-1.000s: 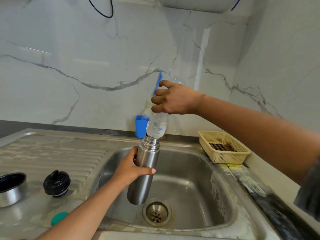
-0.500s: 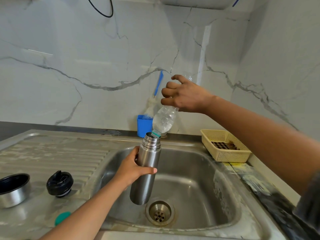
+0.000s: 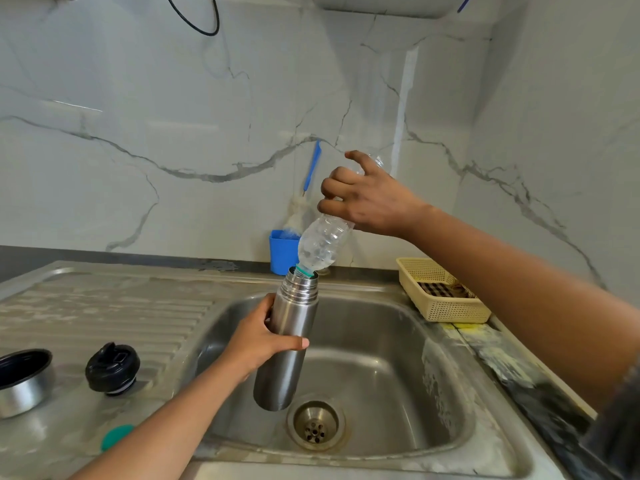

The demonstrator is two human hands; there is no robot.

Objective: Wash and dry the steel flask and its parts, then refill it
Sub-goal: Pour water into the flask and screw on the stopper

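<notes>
White marble-patterned wall [image 3: 173, 133] with grey veins fills the background, smooth and glossy; below it lies a stainless steel bench [image 3: 104, 306], its ribbed draining board streaked and dull; at three o'clock of that board sinks a rounded rectangular steel basin [image 3: 398, 358]. Over the basin hangs the steel flask [image 3: 287, 348], a brushed cylinder with a threaded neck, tilted so its open mouth points to one o'clock, its base just at ten o'clock of the round perforated drain [image 3: 315, 426]; the left hand [image 3: 256, 341] has its fingers wrapped round the flask's middle. The right hand [image 3: 367, 199] has its fingers curled round the upper end of a clear, ridged plastic bottle [image 3: 322, 244], upended, its teal-ringed neck at the flask's mouth. At two o'clock of the basin sits a pale yellow mesh basket [image 3: 446, 306]; at nine o'clock, on the board, a steel cup [image 3: 24, 382] with a dark inside, then a black domed stopper [image 3: 112, 368]; at twelve o'clock a blue square holder [image 3: 282, 252] holds a blue-handled brush [image 3: 311, 171]; at seven o'clock of the stopper lies a small teal cap [image 3: 116, 436].
</notes>
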